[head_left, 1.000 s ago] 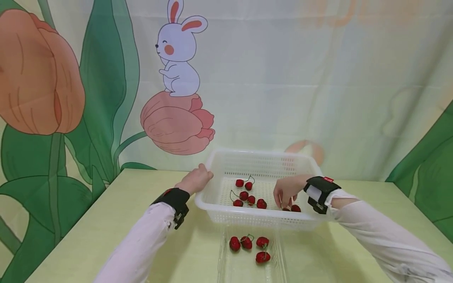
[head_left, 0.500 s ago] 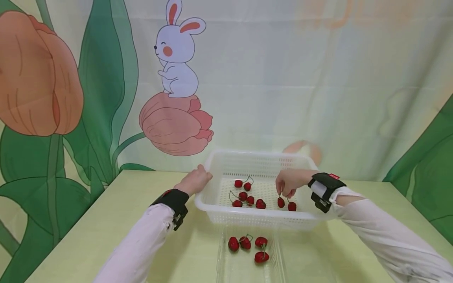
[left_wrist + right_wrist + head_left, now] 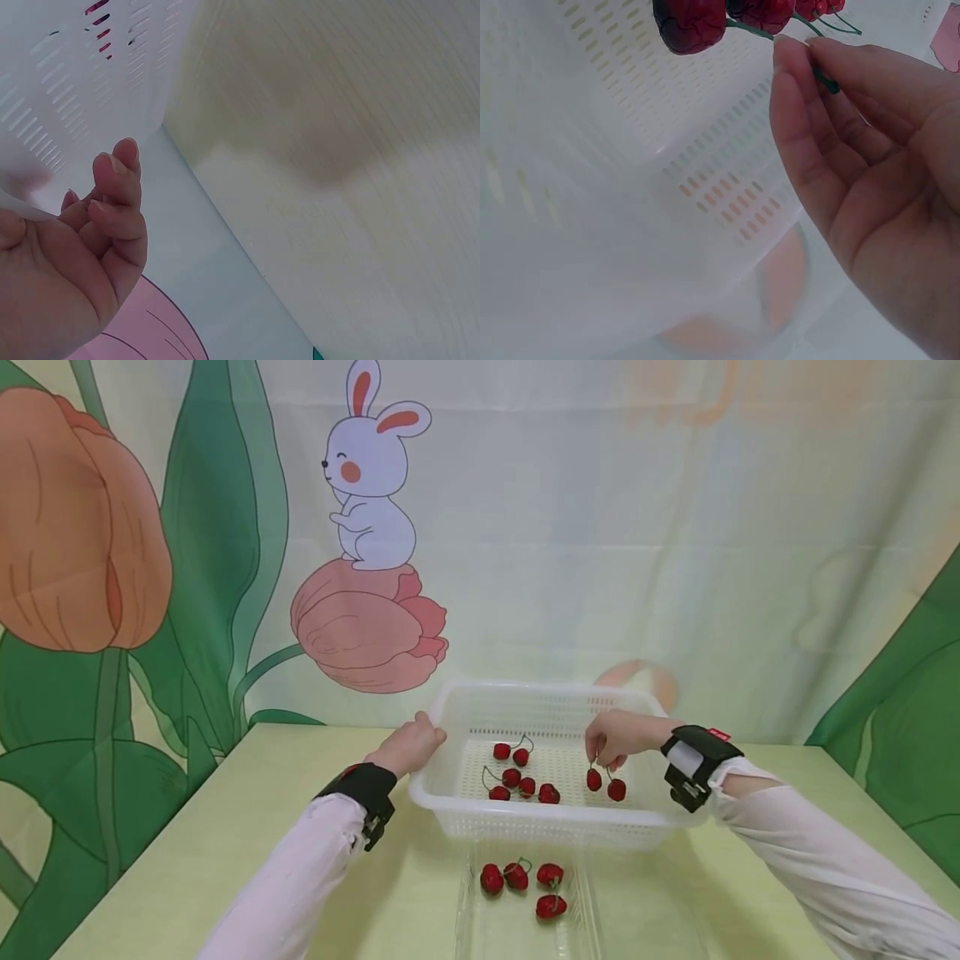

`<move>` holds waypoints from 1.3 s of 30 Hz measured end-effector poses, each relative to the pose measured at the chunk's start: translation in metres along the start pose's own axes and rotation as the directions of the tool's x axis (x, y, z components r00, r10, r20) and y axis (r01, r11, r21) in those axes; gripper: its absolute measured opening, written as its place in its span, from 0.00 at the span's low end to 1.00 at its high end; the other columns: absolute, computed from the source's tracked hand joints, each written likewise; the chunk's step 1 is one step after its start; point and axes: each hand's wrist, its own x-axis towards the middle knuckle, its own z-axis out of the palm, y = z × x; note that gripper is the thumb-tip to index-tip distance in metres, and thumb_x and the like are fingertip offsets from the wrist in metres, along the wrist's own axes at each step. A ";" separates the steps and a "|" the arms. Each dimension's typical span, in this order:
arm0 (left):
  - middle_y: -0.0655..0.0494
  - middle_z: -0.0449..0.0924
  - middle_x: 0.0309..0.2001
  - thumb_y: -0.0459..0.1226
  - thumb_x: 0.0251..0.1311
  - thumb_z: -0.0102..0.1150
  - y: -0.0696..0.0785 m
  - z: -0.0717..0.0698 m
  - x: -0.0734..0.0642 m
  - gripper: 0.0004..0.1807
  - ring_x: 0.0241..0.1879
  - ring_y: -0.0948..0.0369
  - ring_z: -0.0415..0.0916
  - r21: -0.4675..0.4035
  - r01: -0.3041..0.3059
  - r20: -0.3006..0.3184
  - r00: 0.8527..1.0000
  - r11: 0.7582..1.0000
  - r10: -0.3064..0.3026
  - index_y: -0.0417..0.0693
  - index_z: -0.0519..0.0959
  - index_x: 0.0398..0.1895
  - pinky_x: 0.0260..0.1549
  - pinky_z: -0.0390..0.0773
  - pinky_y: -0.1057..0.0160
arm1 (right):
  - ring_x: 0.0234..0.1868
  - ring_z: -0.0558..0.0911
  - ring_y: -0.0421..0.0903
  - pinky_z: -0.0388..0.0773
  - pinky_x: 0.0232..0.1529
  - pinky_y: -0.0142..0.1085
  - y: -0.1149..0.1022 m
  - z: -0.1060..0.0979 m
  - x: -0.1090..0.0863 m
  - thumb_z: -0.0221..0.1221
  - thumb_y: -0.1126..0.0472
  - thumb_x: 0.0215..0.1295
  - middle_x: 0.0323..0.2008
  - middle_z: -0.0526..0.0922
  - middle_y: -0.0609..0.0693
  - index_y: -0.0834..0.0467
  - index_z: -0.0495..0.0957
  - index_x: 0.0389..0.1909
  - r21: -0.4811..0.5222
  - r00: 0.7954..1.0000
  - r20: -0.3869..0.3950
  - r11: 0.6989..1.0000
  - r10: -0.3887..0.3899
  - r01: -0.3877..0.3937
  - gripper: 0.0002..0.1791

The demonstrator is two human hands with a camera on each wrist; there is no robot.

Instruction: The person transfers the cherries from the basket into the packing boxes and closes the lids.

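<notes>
A white slotted plastic basket (image 3: 555,810) stands on the table, with my left hand (image 3: 412,743) gripping the rim at its left end. In the left wrist view the fingers (image 3: 120,232) curl at the outside of the basket wall. Over the right part of the basket my right hand (image 3: 618,735) pinches the green stem (image 3: 750,30) of a pair of red cherries (image 3: 616,789), between thumb and fingertips. The two fruits hang below the fingers. Several more cherries (image 3: 512,778) lie on the basket floor, left of the right hand.
In front of the basket sits a clear plastic tray (image 3: 525,939) holding several cherries (image 3: 551,907). A printed cloth (image 3: 525,568) with a rabbit and tulips hangs behind the pale table (image 3: 225,827).
The right hand has risen slightly from the basket floor, lifting the pair of cherries by the stem. The left hand stays on the rim, and the head view has shifted slightly.
</notes>
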 end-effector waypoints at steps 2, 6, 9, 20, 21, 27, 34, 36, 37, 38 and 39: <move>0.46 0.64 0.23 0.38 0.65 0.36 -0.001 0.000 0.000 0.14 0.23 0.55 0.65 0.021 -0.017 0.000 1.000 1.000 0.017 0.30 0.59 0.35 0.27 0.68 0.59 | 0.23 0.78 0.50 0.75 0.27 0.37 -0.001 -0.001 -0.001 0.55 0.76 0.52 0.21 0.78 0.54 0.66 0.76 0.27 0.006 1.000 -0.006 1.000 0.002 -0.002 0.04; 0.47 0.63 0.23 0.37 0.65 0.36 -0.001 0.002 -0.001 0.13 0.22 0.55 0.64 0.059 -0.044 0.006 0.999 0.997 0.044 0.30 0.59 0.34 0.25 0.68 0.59 | 0.24 0.79 0.49 0.75 0.28 0.36 -0.005 -0.004 -0.004 0.56 0.76 0.53 0.22 0.78 0.53 0.65 0.76 0.27 0.010 1.000 -0.028 1.000 -0.001 0.001 0.04; 0.46 0.63 0.23 0.37 0.65 0.36 -0.001 0.002 -0.001 0.13 0.22 0.55 0.65 0.053 -0.040 0.004 0.999 0.998 0.040 0.30 0.59 0.34 0.26 0.69 0.59 | 0.23 0.78 0.47 0.75 0.27 0.35 -0.008 -0.007 -0.006 0.55 0.76 0.53 0.22 0.78 0.51 0.64 0.76 0.27 0.000 0.999 -0.048 1.000 -0.020 0.020 0.05; 0.46 0.64 0.24 0.38 0.64 0.36 0.000 0.002 0.002 0.15 0.23 0.55 0.66 0.031 -0.006 -0.004 1.000 1.000 0.006 0.29 0.59 0.36 0.27 0.70 0.59 | 0.24 0.78 0.47 0.74 0.28 0.34 -0.014 -0.017 -0.009 0.55 0.75 0.55 0.22 0.78 0.51 0.63 0.76 0.28 0.005 0.993 -0.085 0.997 -0.077 0.078 0.05; 0.46 0.65 0.24 0.38 0.64 0.36 0.000 0.002 0.002 0.15 0.24 0.55 0.66 0.028 -0.001 -0.003 1.000 1.000 0.001 0.29 0.59 0.37 0.27 0.70 0.59 | 0.24 0.78 0.46 0.74 0.29 0.34 -0.013 -0.017 -0.009 0.55 0.75 0.55 0.23 0.78 0.51 0.63 0.76 0.28 0.006 0.992 -0.091 0.996 -0.084 0.085 0.05; 0.46 0.66 0.25 0.38 0.64 0.36 0.001 0.001 0.002 0.16 0.25 0.54 0.67 -0.001 0.031 0.003 1.000 1.000 -0.031 0.29 0.59 0.39 0.29 0.70 0.59 | 0.24 0.77 0.43 0.74 0.29 0.34 -0.017 -0.020 -0.008 0.55 0.74 0.56 0.23 0.78 0.48 0.62 0.76 0.29 0.010 0.981 -0.143 0.991 -0.134 0.137 0.06; 0.45 0.66 0.25 0.38 0.64 0.36 0.002 0.000 0.002 0.16 0.25 0.54 0.68 0.013 0.027 0.003 1.000 1.000 -0.027 0.29 0.59 0.38 0.29 0.70 0.58 | 0.26 0.77 0.43 0.74 0.30 0.35 -0.029 -0.023 -0.011 0.54 0.74 0.56 0.24 0.78 0.47 0.62 0.76 0.31 0.034 0.969 -0.165 0.981 -0.185 0.193 0.06; 0.45 0.67 0.26 0.39 0.64 0.36 0.001 0.000 0.002 0.16 0.26 0.54 0.68 0.006 0.034 0.006 0.999 0.999 -0.034 0.29 0.60 0.39 0.30 0.70 0.58 | 0.27 0.78 0.44 0.74 0.30 0.36 -0.032 -0.024 -0.012 0.54 0.74 0.57 0.24 0.78 0.46 0.62 0.76 0.32 0.034 0.967 -0.166 0.979 -0.192 0.201 0.06; 0.45 0.67 0.26 0.39 0.64 0.36 0.001 0.000 0.002 0.16 0.27 0.54 0.69 0.001 0.038 0.008 0.999 0.999 -0.038 0.29 0.59 0.39 0.30 0.71 0.58 | 0.27 0.78 0.44 0.74 0.30 0.37 -0.033 -0.024 -0.012 0.54 0.74 0.57 0.24 0.78 0.46 0.62 0.76 0.32 0.034 0.966 -0.168 0.978 -0.198 0.206 0.06; 0.45 0.67 0.27 0.39 0.64 0.36 0.001 0.000 0.002 0.16 0.27 0.54 0.69 -0.006 0.045 0.010 0.999 0.999 -0.044 0.29 0.59 0.40 0.31 0.71 0.58 | 0.27 0.78 0.44 0.74 0.30 0.37 -0.034 -0.025 -0.013 0.54 0.74 0.57 0.24 0.78 0.46 0.61 0.76 0.32 0.033 0.964 -0.169 0.977 -0.204 0.212 0.06; 0.44 0.68 0.27 0.39 0.64 0.36 0.001 0.000 0.001 0.17 0.28 0.54 0.69 -0.011 0.050 0.013 0.999 0.999 -0.050 0.29 0.59 0.40 0.31 0.71 0.58 | 0.27 0.78 0.45 0.74 0.30 0.37 -0.035 -0.025 -0.013 0.55 0.73 0.57 0.24 0.78 0.46 0.61 0.76 0.32 0.035 0.964 -0.171 0.976 -0.204 0.213 0.06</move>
